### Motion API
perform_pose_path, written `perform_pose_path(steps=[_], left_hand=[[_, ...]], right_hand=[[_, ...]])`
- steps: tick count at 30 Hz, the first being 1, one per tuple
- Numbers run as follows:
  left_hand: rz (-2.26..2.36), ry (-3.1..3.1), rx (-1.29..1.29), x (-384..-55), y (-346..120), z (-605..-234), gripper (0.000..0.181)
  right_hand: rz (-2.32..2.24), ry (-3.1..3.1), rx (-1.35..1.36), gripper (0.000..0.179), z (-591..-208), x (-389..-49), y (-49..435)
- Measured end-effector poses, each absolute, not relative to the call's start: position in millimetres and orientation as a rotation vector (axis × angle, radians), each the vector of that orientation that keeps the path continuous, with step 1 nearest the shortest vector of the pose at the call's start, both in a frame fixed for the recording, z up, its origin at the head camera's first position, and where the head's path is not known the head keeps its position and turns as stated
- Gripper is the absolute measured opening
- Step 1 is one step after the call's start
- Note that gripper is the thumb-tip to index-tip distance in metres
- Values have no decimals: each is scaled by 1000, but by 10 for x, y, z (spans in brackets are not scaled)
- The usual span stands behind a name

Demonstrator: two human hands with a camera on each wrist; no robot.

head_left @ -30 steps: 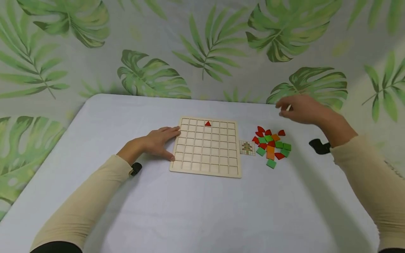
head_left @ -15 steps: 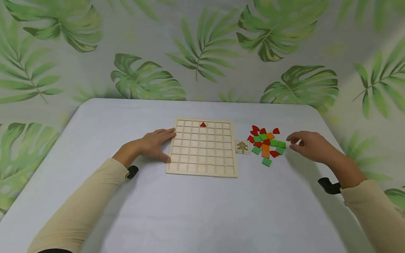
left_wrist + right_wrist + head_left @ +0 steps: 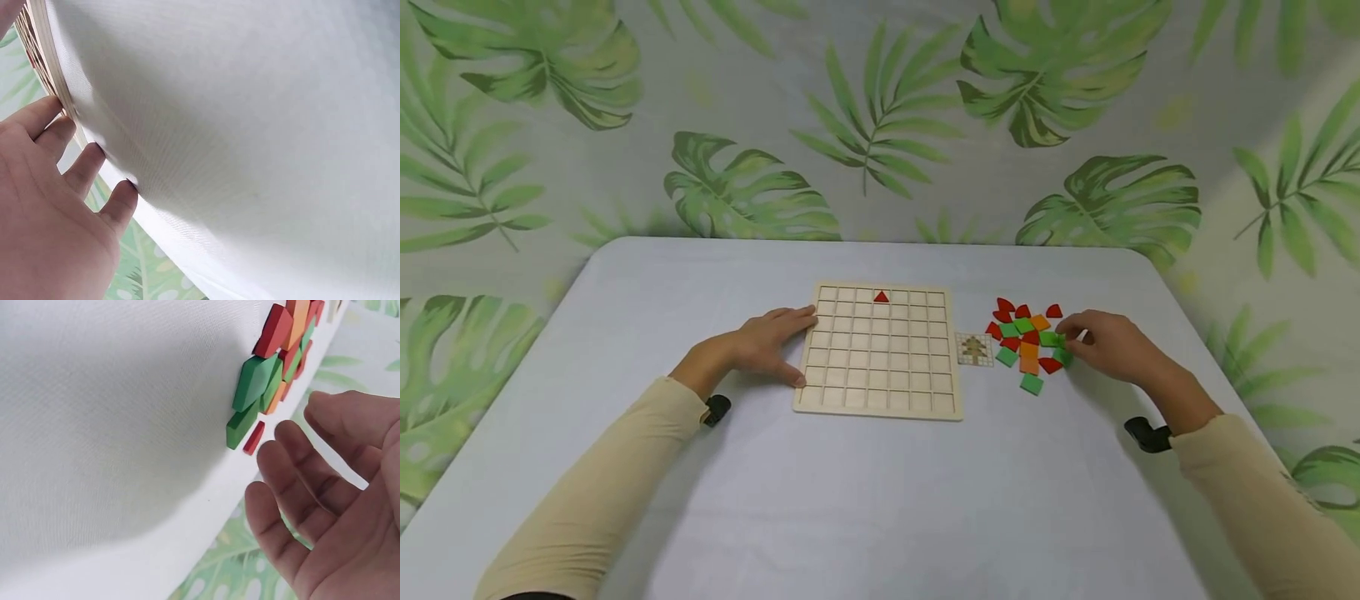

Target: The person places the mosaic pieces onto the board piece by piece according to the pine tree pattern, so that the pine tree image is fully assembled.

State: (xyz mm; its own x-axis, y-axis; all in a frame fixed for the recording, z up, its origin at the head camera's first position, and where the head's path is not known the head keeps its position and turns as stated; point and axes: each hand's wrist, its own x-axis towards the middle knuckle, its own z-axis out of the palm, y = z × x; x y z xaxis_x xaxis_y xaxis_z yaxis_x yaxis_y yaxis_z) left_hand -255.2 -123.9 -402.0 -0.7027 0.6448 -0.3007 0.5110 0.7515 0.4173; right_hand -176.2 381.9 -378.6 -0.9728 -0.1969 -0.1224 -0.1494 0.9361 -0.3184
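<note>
My left hand [image 3: 767, 346] rests at the left edge of a wooden grid board [image 3: 880, 350], thumb and fingers spread along it. In the left wrist view its fingertips touch the board's side and the white cloth. A red triangle piece [image 3: 882, 297] lies in the board's top row. At the right edge of a loose pile, my right hand [image 3: 1105, 342] has its loosely bent fingertips over the green square tiles [image 3: 1048, 339], partly covering them. The right wrist view shows the thumb apart from the fingers, with nothing between them, near a green tile [image 3: 241, 425].
A small card [image 3: 974, 349] with a printed tree pattern lies against the board's right side. Beside it are several red pieces [image 3: 1004, 305] and orange squares [image 3: 1028, 358]. One green tile [image 3: 1032, 384] sits in front of the pile. Leaf-patterned cloth [image 3: 880, 125] hangs behind the table.
My right hand has come down from above the table's far edge, then moved left to the green tiles. The left hand stays at the board. The head view has shifted slightly.
</note>
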Motion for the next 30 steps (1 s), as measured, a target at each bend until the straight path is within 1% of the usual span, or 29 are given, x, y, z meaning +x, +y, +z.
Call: perform_pose_path(steps=[3,7,12,15,20,22,26,30], left_hand=[[418,2518,884,-2557,-1240,-4023,103],[418,2524,894,-2559,-1234,-4024,102],[427,2519,880,-2550,-1237,-4024,102],[421,2519,879,-2551,-1244,-4025,102],[423,2513,882,-2557,-1237,-4020,102],[423,2511,872,-2553,-1238,-4014,102],[426,2511,858,-2540,-1247,-4003,102],[423,2510,861,-2535,-1256,-3987,103]], right_hand=[[-456,2971,-290,27,-3793,-1782,3788],[-443,3025,-391,23,-3798,-1799,3715],[-484,3013,-441,18,-3820,-1799,3529],[-492,2965,-436,21,-3847,-1777,3384],[-256,2951,-526,29,-3907,-1727,3222],[-184,2969,-571,27,-3927,-1715,3193],[-192,3003,-588,21,-3948,-1694,3140],[-195,3008,-564,24,-3960,-1684,3100]])
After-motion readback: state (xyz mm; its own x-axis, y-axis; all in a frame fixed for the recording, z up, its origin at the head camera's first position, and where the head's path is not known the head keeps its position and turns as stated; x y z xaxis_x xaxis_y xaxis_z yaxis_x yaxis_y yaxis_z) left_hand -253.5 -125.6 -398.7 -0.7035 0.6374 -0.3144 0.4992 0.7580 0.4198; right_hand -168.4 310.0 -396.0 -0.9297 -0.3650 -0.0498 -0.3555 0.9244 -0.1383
